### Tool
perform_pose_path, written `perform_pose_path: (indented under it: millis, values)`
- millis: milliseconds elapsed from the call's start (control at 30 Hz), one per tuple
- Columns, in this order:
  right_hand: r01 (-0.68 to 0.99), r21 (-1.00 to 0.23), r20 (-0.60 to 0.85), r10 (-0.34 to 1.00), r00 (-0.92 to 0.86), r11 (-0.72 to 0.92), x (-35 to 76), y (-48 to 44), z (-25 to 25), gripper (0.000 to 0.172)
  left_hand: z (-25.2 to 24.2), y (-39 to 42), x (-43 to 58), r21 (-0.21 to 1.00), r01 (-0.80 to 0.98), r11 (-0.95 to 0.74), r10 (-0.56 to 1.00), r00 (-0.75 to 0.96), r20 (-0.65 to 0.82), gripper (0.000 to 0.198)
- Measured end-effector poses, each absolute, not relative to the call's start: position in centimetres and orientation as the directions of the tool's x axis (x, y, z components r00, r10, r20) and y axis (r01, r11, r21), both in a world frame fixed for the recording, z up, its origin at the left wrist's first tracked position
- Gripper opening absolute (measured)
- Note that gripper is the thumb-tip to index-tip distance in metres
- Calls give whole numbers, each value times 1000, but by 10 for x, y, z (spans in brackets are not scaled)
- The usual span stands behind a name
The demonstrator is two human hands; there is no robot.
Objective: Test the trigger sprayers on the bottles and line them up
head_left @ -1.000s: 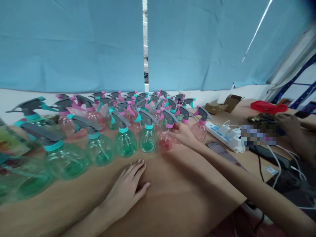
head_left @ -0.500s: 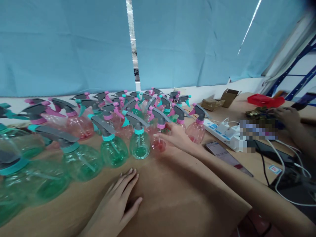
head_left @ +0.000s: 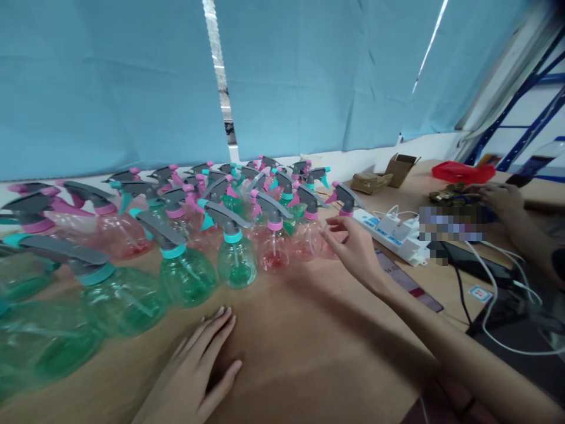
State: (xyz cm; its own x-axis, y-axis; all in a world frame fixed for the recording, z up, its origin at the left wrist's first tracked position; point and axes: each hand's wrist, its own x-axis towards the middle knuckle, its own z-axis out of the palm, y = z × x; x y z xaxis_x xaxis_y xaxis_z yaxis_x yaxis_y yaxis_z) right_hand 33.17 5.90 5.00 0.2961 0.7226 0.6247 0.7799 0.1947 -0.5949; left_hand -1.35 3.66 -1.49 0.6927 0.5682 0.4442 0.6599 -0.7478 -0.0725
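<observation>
Many small spray bottles with grey, pink and turquoise trigger heads stand in rows. My right hand (head_left: 355, 250) hovers at the right end of the front row, thumb and fingers apart and curved, with nothing in it. It partly hides the rightmost pink spray bottle (head_left: 346, 203); another pink spray bottle (head_left: 306, 238) is just left of its fingertips. Whether the fingers touch either one, I cannot tell. Further left come a pink bottle (head_left: 274, 253) and a green bottle (head_left: 237, 265). My left hand (head_left: 194, 359) lies flat on the table (head_left: 282, 347), fingers stretched out, below a round green bottle (head_left: 188, 277).
Right of the bottles lie a white power strip (head_left: 392, 235) with plugs and a phone (head_left: 410, 282). White cables (head_left: 489, 306) run along the right. Behind are an open cardboard box (head_left: 401, 171) and a red object (head_left: 463, 172). Another person's hand (head_left: 503, 200) works at far right.
My right hand has let go of the pink bottle in the front row and moved right. My left hand stays flat on the table. The view has turned slightly to the right.
</observation>
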Motion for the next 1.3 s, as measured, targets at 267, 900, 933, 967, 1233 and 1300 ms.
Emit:
perform_pose_path:
  millis: [267, 900, 933, 967, 1233, 1300]
  values:
    - [841, -523, 624, 733, 271, 135, 327, 88, 40, 56, -13, 37, -10, 0, 690, -724, 629, 660, 411, 53]
    - [926, -367, 594, 787, 163, 85, 324, 36, 46, 52, 5, 30, 89, 419, 534, -734, 674, 649, 354, 22]
    - [926, -368, 587, 793, 166, 78, 324, 27, 45, 51, 4, 30, 96, 449, 527, -722, 685, 637, 353, 24]
    - [925, -372, 576, 801, 163, 80, 324, 19, 45, 52, 3, 30, 103, 479, 524, -704, 702, 616, 358, 27]
    - [873, -450, 496, 865, 73, 185, 292, -30, 55, 53, -4, 22, 113, 653, 402, -642, 741, 546, 392, 76]
    - [847, -489, 457, 889, 45, 209, 279, -34, 62, 57, -2, 17, 103, 692, 373, -617, 747, 555, 366, 78]
